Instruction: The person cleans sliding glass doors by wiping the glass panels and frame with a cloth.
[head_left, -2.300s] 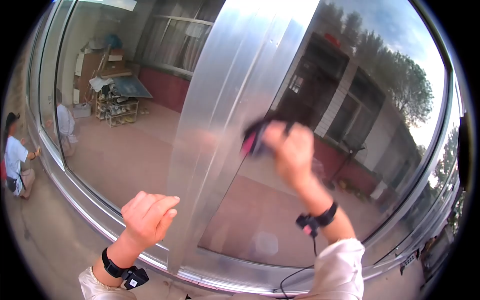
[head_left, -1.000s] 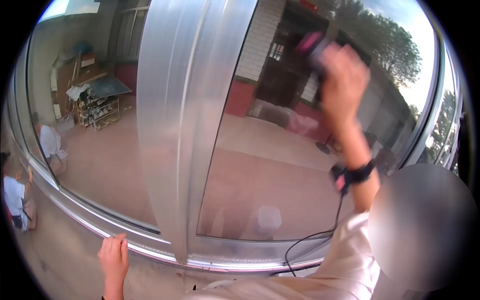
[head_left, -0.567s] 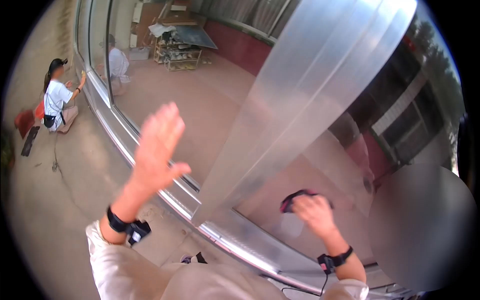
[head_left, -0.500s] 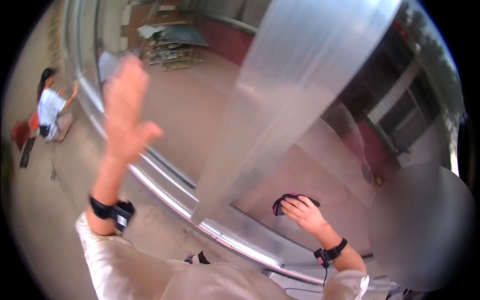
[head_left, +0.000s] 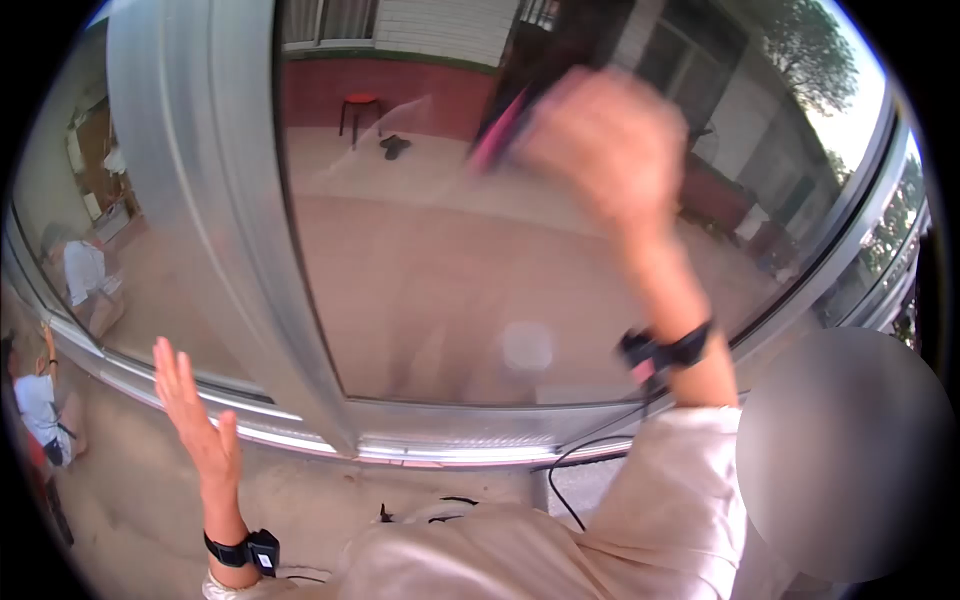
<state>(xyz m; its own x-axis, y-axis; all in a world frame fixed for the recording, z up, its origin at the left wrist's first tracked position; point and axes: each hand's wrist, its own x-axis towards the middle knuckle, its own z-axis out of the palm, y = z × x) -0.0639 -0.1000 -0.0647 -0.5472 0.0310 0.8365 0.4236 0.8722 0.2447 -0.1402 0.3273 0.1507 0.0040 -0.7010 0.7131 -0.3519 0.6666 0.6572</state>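
My right hand (head_left: pixel 612 140) is raised against the large glass pane (head_left: pixel 450 270), blurred by motion. Its fingers are closed over a black-and-pink cloth (head_left: pixel 497 135), which looks pressed to the glass; its exact kind is hard to make out. Lower on the left, my left hand (head_left: pixel 203 425) holds nothing, its fingers stretched out and thumb apart. It is nearest the lower metal frame, left of the wide metal upright (head_left: pixel 200 180). Whether it touches anything is unclear.
A co-worker (head_left: pixel 45 400) in a white shirt crouches at far left by the panes. A metal sill (head_left: pixel 450 447) runs along the bottom of the glass. A black cable (head_left: pixel 560 490) hangs by my right arm. A red stool (head_left: pixel 361 100) and a tree show in the glass.
My view has turned right. My right hand has gone up the glass with the cloth. My left hand has come down from its raised position and stays open.
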